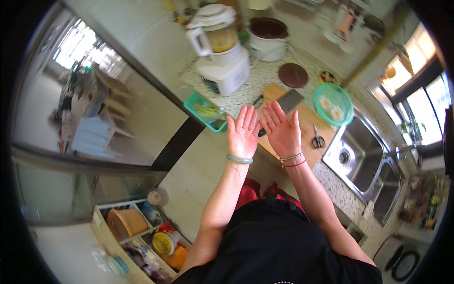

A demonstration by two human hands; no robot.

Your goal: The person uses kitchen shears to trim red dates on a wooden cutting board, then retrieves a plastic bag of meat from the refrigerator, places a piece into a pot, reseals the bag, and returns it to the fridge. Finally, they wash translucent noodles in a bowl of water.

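Both hands are held out side by side, palms up, above the front edge of the counter. My left hand has its fingers stretched and carries nothing; a pale green bangle circles that wrist. My right hand, also flat and bare-palmed, has a bracelet and a red cord at the wrist. Beyond and partly beneath them lies a wooden cutting board. A cleaver with a broad dark blade rests on it, its handle hidden behind my hands. Black-handled scissors lie on the board, right of my right hand.
A teal basket of green vegetables stands left of the board, a green basin with pale food at its right. Behind are a white blender, a white pot and a brown lid. A steel sink is at right, a storage drawer unit lower left.
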